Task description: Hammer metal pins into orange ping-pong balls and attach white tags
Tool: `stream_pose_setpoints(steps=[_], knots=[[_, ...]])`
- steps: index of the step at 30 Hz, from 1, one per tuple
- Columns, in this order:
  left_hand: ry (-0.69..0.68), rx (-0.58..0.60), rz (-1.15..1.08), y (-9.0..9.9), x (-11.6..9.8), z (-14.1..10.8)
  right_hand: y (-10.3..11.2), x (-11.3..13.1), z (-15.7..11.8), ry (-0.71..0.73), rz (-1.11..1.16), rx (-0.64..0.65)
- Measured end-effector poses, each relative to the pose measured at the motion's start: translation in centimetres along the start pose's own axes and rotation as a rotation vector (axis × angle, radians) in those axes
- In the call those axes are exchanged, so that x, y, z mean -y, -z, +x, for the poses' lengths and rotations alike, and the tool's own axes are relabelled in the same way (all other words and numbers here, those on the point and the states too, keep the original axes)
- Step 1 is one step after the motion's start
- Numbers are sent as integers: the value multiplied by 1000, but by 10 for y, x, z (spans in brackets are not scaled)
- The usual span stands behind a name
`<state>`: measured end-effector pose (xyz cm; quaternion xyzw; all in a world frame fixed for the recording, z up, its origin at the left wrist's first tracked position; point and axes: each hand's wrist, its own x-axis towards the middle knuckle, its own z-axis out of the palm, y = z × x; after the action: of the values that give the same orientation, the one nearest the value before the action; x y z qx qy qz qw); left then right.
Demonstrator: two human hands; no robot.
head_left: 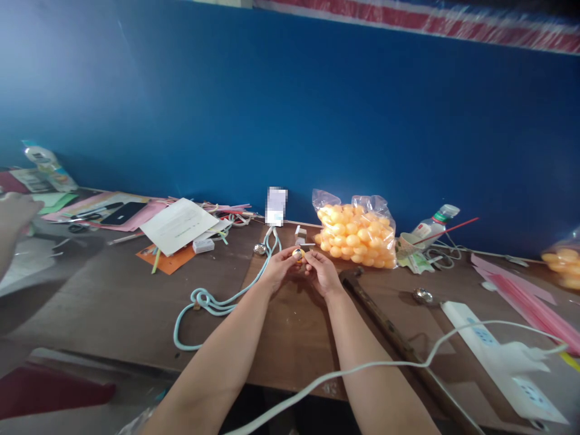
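Observation:
Both my hands meet over the brown table, fingertips pinched around a small orange ball (302, 256) with a shiny silver patch on it. My left hand (280, 267) grips its left side, and my right hand (321, 272) closes on its right side. The fingers hide much of the ball. Behind my right hand stands a clear plastic bag (356, 232) full of similar orange balls. A silver, foil-like ball (260, 248) lies left of my left hand, and another silver ball (423, 295) lies farther right. A small white box (300, 234) is just beyond my fingers.
A light-blue cord (212, 305) loops left of my arm. At right are a power strip (502, 362), a dark bar (389, 326) and a plastic bottle (435, 223). A white cable (362, 367) crosses over my right forearm. Another person's arm (13, 223) shows far left, beyond papers (180, 226).

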<state>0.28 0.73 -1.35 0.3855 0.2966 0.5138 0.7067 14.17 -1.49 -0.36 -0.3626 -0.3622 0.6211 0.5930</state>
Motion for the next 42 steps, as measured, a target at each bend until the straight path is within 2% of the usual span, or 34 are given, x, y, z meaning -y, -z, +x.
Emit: stream_pose_setpoints(steps=[34, 42], knots=[[12, -5, 37, -2, -4, -2, 1, 3, 0, 16, -107, -12], [24, 12, -13, -2, -3, -2, -2, 5, -2, 20, -104, -23]])
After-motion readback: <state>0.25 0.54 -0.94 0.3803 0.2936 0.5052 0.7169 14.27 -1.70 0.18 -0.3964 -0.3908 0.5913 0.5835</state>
